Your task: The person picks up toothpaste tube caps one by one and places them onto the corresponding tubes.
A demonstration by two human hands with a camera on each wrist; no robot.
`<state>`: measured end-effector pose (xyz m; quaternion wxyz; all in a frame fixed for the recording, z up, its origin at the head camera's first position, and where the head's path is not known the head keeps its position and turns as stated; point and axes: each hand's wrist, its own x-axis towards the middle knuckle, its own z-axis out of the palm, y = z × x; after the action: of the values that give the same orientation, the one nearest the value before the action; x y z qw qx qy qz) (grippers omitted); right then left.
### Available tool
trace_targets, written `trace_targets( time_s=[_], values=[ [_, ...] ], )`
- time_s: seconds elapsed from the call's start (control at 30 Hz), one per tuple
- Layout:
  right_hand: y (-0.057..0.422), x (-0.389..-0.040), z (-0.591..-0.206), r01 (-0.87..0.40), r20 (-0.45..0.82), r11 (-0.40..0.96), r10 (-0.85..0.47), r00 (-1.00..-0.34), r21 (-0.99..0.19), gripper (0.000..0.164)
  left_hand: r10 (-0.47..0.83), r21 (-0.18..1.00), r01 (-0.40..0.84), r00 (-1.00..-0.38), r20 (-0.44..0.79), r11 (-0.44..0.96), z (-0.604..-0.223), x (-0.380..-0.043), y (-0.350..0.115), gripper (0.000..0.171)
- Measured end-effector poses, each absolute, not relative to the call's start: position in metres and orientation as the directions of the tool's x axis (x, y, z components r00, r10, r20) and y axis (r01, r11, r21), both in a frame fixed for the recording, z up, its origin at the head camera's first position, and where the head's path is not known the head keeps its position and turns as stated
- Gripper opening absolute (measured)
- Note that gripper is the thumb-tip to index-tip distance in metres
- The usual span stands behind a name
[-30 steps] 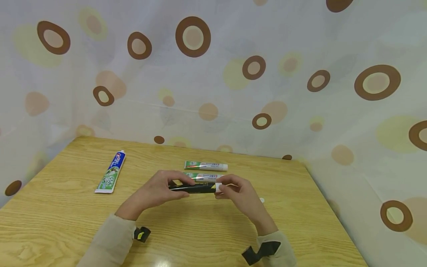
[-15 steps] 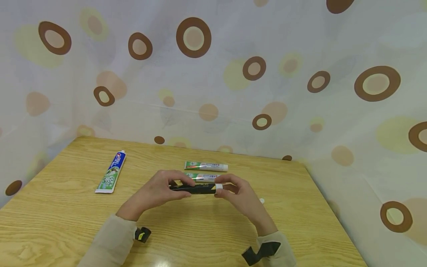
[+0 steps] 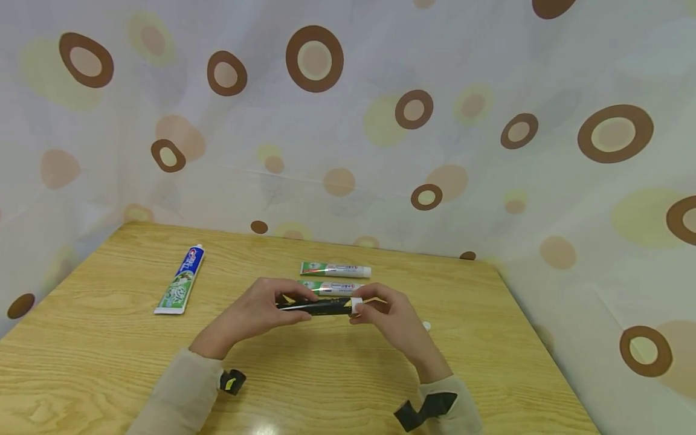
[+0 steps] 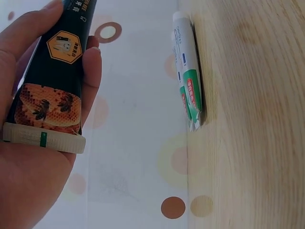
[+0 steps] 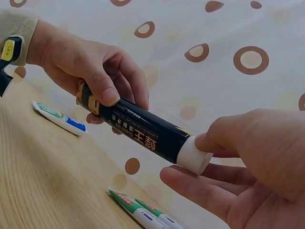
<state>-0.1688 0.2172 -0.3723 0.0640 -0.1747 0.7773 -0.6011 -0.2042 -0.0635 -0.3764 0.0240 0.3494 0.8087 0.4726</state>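
Observation:
A black toothpaste tube point(image 3: 326, 306) lies level between my two hands above the table. My left hand point(image 3: 264, 304) grips it by the crimped end, thumb on one side and fingers on the other; the left wrist view shows the pale crimp point(image 4: 45, 137) against the palm. At the other end, my right hand point(image 3: 388, 314) pinches the white cap point(image 5: 193, 155) between thumb and fingers. The cap sits on the tube. Just behind the black tube lie two green-and-white toothpaste tubes point(image 3: 336, 270), the nearer one partly covered by the right fingers.
A blue-and-green toothpaste tube point(image 3: 181, 281) lies on the left of the wooden table point(image 3: 304, 386). A small white object point(image 3: 426, 326) rests beside my right wrist, partly hidden. A patterned curtain point(image 3: 370, 151) hangs around the table's back and sides.
My right thumb and fingers shift slightly around the white cap. The left hand and the black tube stay nearly in place; the other tubes have not moved.

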Motion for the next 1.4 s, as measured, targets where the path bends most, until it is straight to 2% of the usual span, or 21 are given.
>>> trace_targets(
  time_s=[0.47,0.7,1.1,1.4],
  values=[
    [0.2172,-0.1698,-0.3731,-0.221,0.124,0.241,-0.362,-0.924,-0.945,0.033,0.587,0.775,0.543,-0.757,0.286,0.323,-0.3777,-0.2048,-0.0631,0.026],
    [0.2175,-0.1693,-0.3713,-0.218,0.133,0.201,-0.367,-0.921,-0.955,0.024,0.578,0.790,0.526,-0.767,0.279,0.316,-0.3760,-0.2029,-0.0635,0.025],
    [0.2165,-0.1681,-0.3711,-0.206,0.117,0.238,-0.339,-0.933,-0.949,0.030,0.580,0.788,0.530,-0.764,0.283,0.314,-0.3764,-0.2021,-0.0624,0.026],
    [0.2191,-0.1692,-0.3732,-0.215,0.125,0.214,-0.368,-0.921,-0.953,0.024,0.584,0.780,0.545,-0.756,0.297,0.309,-0.3776,-0.2035,-0.0618,0.026]
  ],
)
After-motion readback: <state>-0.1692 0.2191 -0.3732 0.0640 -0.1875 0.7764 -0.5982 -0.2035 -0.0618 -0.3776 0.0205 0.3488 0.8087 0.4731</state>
